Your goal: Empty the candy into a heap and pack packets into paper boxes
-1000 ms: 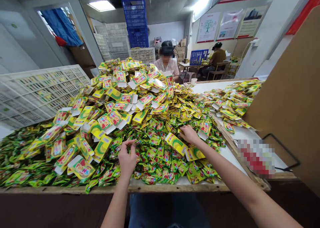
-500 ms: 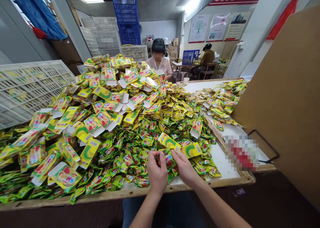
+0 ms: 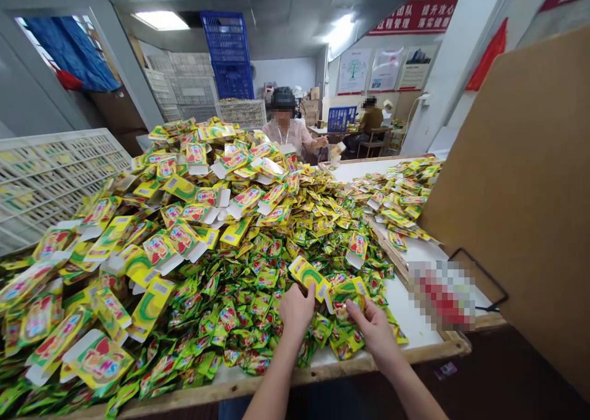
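My left hand (image 3: 296, 310) is closed, with its thumb against the lower edge of a small yellow carton (image 3: 310, 275). Its curled fingertips are partly hidden. In my right hand (image 3: 375, 332), thumb and fingers pinch a small shiny sachet (image 3: 342, 311), just in front of a second yellow carton (image 3: 353, 288). Under and around both hands spreads a heap of green sachets (image 3: 258, 297) with red print. A larger pile of yellow cartons (image 3: 157, 248), several with white flaps standing out, rises to the left.
A wooden rim (image 3: 332, 371) edges the white table (image 3: 415, 312). To the right stands a brown cardboard panel (image 3: 520, 180) beside a black wire handle (image 3: 502, 278). A white crate (image 3: 59, 180) leans at left. Across the table sits a co-worker (image 3: 295, 134); another person (image 3: 371, 115) sits farther back.
My hands have moved apart: the left to the nearer carton, the right rightward with the sachet. The view has tilted up slightly. The co-worker opposite has raised a hand near a pale object.
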A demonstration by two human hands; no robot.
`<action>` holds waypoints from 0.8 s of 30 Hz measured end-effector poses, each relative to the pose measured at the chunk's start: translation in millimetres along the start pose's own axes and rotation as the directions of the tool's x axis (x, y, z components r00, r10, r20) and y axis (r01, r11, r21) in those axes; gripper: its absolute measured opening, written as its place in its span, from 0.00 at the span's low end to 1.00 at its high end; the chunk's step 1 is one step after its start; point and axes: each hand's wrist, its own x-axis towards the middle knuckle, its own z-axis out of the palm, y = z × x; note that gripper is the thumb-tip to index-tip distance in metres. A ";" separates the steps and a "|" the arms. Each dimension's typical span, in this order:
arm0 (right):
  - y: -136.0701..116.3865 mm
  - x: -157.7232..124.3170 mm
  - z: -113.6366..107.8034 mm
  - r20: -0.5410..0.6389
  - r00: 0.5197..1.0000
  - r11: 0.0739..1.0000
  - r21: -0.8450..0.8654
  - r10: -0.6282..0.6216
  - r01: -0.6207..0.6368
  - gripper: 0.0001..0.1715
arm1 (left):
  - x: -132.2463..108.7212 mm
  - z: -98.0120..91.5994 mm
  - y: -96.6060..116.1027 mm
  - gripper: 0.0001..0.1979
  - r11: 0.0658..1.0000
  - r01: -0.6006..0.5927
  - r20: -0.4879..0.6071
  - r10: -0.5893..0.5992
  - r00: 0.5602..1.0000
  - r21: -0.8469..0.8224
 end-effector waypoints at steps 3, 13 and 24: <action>15.2 1.1 2.1 0.019 1.000 1.000 -0.007 -0.006 0.006 0.26 | -0.6 0.4 -0.9 0.18 0.994 -0.061 -0.030 0.058 0.998 -0.096; -9.2 -5.4 25.7 0.226 0.974 0.994 0.110 -0.017 -0.008 0.22 | -52.4 -19.9 -11.9 0.26 0.627 -0.197 0.116 0.422 0.899 -0.754; -59.9 -22.5 17.7 -0.165 0.834 0.829 -0.316 -0.527 0.461 0.18 | -51.2 -38.3 -33.3 0.23 0.834 -0.551 -0.331 0.524 0.785 0.012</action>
